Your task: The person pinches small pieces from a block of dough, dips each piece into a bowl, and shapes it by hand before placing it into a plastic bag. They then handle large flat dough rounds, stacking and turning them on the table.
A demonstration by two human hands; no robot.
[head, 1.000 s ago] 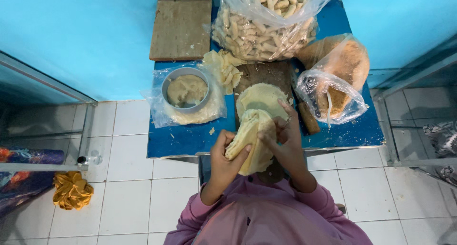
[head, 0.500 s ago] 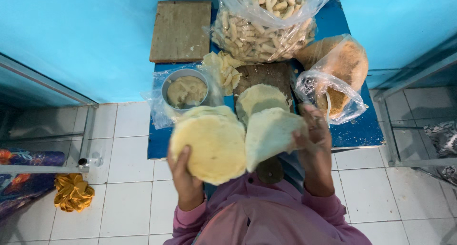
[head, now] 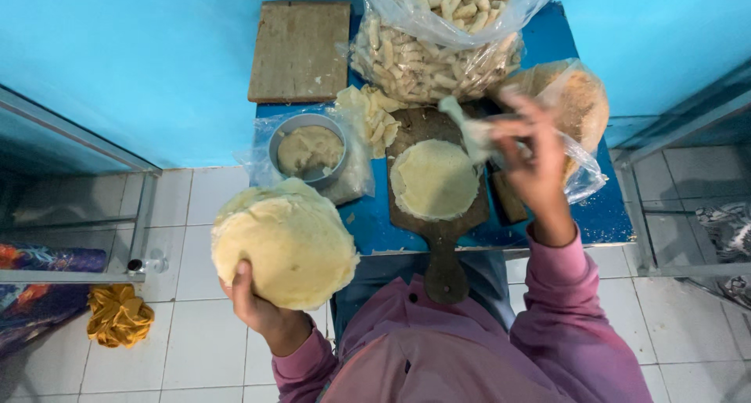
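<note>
My left hand (head: 262, 309) holds up a thick stack of round pale wrappers (head: 283, 242) beside the blue table. My right hand (head: 532, 156) is raised over the table's right side and pinches one limp wrapper (head: 469, 129), which is blurred. Below it a single round wrapper (head: 435, 178) lies flat on a dark wooden paddle board (head: 442, 231). A metal bowl of beige filling (head: 309, 149) sits on clear plastic to the left of the board.
A big clear bag of rolled pieces (head: 434, 39) and a bag of crumbs (head: 579, 106) stand at the back and right of the blue table (head: 594, 215). A wooden cutting board (head: 301, 51) lies at back left. Folded pieces (head: 368, 117) lie between bowl and board. Yellow cloth (head: 117, 315) is on the tiled floor.
The two hands have pulled apart. My left hand carried the stack down to the left; my right hand lifted a single wrapper up and to the right over the table.
</note>
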